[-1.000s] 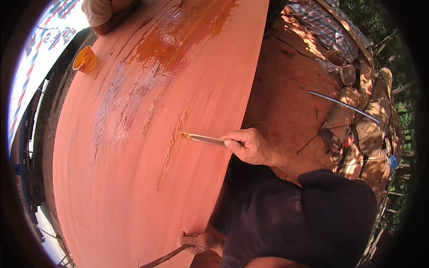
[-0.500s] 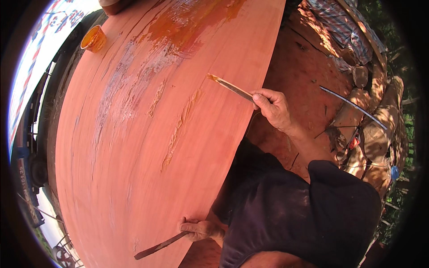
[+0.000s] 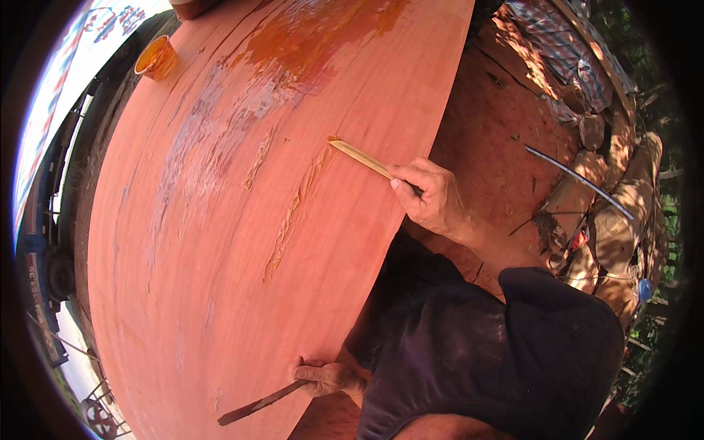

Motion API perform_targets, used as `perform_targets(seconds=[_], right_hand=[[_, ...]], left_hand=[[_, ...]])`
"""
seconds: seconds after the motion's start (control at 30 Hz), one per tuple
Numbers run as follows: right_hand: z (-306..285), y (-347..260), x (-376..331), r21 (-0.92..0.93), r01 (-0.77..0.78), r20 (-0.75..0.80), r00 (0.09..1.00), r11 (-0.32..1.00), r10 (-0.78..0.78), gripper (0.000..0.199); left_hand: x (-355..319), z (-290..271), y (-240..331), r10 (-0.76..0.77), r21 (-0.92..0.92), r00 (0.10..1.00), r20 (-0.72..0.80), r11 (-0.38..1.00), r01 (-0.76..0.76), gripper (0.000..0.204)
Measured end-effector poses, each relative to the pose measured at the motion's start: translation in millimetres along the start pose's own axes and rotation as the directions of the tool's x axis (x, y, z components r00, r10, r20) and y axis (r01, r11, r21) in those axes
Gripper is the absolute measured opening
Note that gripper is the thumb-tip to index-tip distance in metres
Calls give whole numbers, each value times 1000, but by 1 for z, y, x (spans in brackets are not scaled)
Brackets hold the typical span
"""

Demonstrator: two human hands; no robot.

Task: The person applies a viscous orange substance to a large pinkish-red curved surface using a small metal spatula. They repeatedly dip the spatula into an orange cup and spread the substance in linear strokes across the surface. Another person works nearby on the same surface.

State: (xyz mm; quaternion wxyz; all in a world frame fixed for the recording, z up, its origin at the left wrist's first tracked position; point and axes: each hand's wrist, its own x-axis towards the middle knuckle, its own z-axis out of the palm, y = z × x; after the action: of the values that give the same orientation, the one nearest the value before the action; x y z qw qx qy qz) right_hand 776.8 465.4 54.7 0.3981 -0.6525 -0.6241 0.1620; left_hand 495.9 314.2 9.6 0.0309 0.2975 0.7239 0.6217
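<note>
A large reddish wooden slab stretches before me, with dark cracks along its grain. In my right hand is a flat light wooden stick, pinched between thumb and fingers. Orange paste coats its far tip, which is at the upper end of a raised streak of amber paste on the slab. My left hand, low in the view at the slab's edge, grips a dark flat strip angled over the surface. A glossy orange wet patch covers the slab's top part.
An orange-smeared cup stands at the slab's upper left. A brown pot is cut off by the top edge. To the right lie reddish ground, logs, a thin pale strip and checked sheeting.
My right hand has moved left and slightly down, bringing the stick's tip from beside the paste streak to its upper end. The left hand and dark strip have hardly moved.
</note>
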Motion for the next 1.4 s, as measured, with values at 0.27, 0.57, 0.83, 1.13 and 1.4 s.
perform_targets(seconds=[0.27, 0.57, 0.83, 1.13, 1.4], right_hand=[[-2, -3, -11, 202, 26, 21, 999, 979, -31, 18], [-14, 6, -11, -153, 161, 53, 987, 975, -155, 18], [-53, 3, 21, 511, -214, 210, 970, 833, 120, 32], [-50, -46, 139, 312, -232, 644, 765, 921, -26, 38], [3, -34, 258, 235, 53, 536, 826, 970, -175, 24]], left_hand=[[1, 0, -2, 11, 11, 1000, 1, 1000, -11, 42], [-1, 2, 8, -42, 28, 999, 1, 999, 42, 44], [-6, -5, 0, -75, -31, 996, 43, 997, 76, 35], [-17, -13, -19, -130, -83, 991, 24, 988, 132, 31], [-18, -3, -8, -149, -19, 985, -84, 989, 148, 33]])
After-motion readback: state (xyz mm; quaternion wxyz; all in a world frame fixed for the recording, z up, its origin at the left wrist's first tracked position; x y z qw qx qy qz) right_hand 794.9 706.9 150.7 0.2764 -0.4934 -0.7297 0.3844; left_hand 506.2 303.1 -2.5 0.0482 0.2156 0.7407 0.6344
